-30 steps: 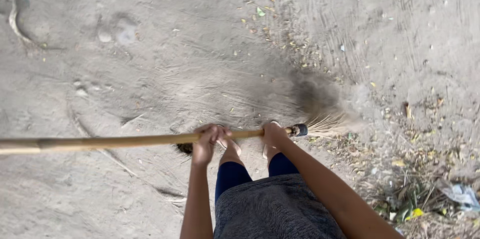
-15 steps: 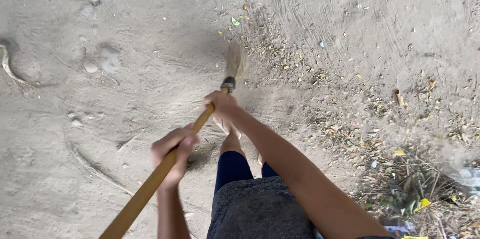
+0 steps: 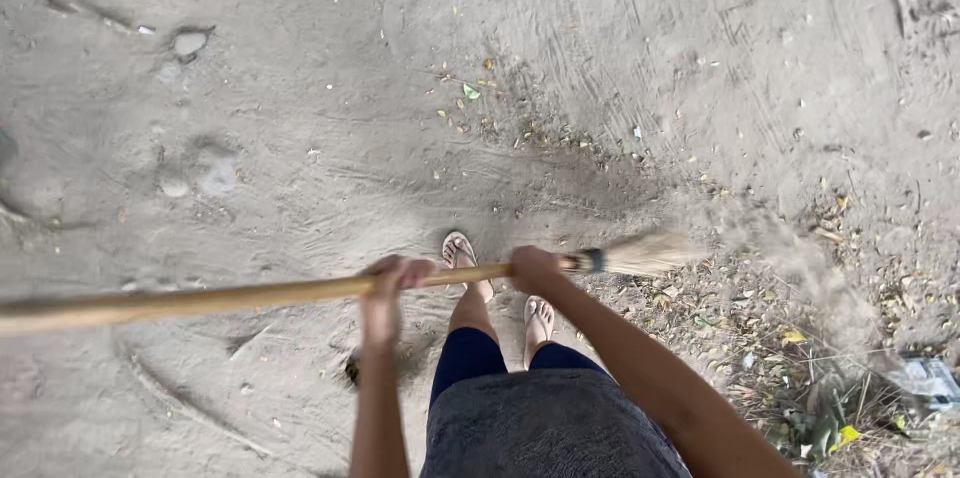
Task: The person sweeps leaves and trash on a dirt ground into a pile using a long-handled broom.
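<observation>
I hold a long wooden broom handle (image 3: 200, 296) that lies almost level across the view. My left hand (image 3: 388, 283) grips it near the middle. My right hand (image 3: 535, 267) grips it close to the black collar where the straw bristles (image 3: 645, 253) begin. The bristles point right, blurred, over the sandy ground at the edge of a litter of dry leaves (image 3: 760, 308). A puff of dust (image 3: 800, 258) hangs just past the bristles. Below the handle are my two feet in sandals (image 3: 460, 253).
Bare sandy ground (image 3: 300, 118) with sweep marks fills most of the view. A few stones (image 3: 188, 42) sit at the upper left. Leaves, twigs and a scrap of plastic (image 3: 925, 378) pile up at the lower right. Scattered leaves (image 3: 480, 93) lie ahead.
The broom swung from pointing forward back to the right, its handle now level again. Dust rose on the right. My view shifted slightly, so the stones sit higher left.
</observation>
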